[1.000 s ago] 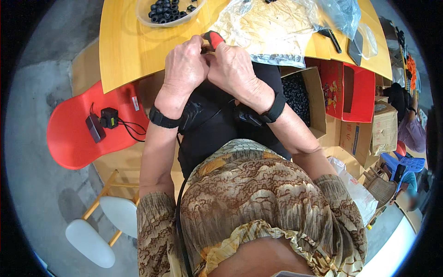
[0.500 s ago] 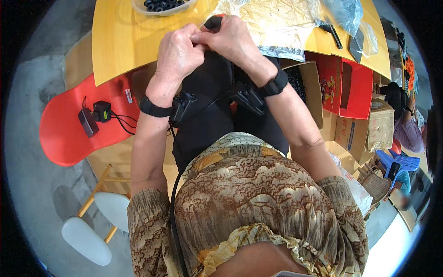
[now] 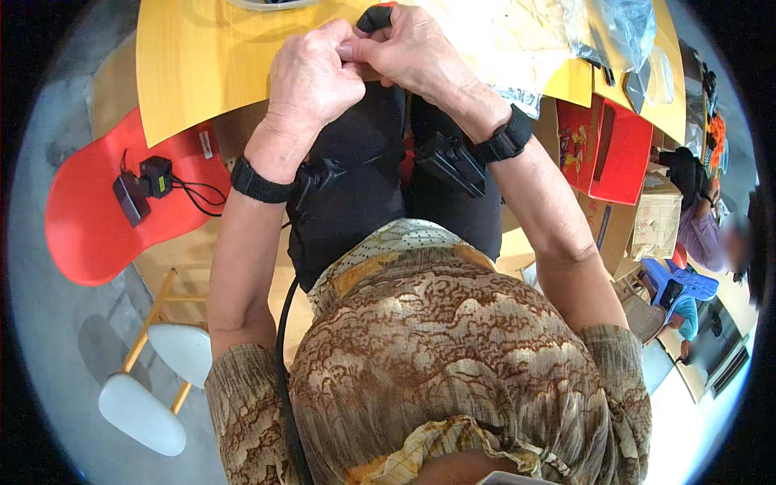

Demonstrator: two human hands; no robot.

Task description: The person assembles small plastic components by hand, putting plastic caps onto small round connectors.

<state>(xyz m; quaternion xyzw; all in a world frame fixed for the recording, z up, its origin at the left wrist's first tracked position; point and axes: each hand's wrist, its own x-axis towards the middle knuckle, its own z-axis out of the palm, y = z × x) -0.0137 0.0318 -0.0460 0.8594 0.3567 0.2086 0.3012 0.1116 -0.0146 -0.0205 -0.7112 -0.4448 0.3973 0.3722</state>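
At the near edge of the yellow table, my left hand (image 3: 311,77) and my right hand (image 3: 416,52) meet with fingers closed and thumb tips close together. A small black piece with a red edge (image 3: 374,18) shows at the right hand's curled fingers; whether it is held or worn on a finger I cannot tell. Whatever is pinched between the two hands is hidden by the fingers. Just right of my hands, a crumpled clear plastic sheet (image 3: 517,40) lies on the tabletop.
The yellow table (image 3: 210,56) carries a bowl (image 3: 271,3) at the far edge and a bluish plastic bag (image 3: 622,32) at right. A red box (image 3: 622,153) and a cardboard box (image 3: 655,218) stand right, below the tabletop. A red chair (image 3: 89,206) is at left. Another person sits far right.
The whole view has shifted, so the bowl of black rings has mostly left the picture at the top. My hands stay pressed together, with only slight finger movement.
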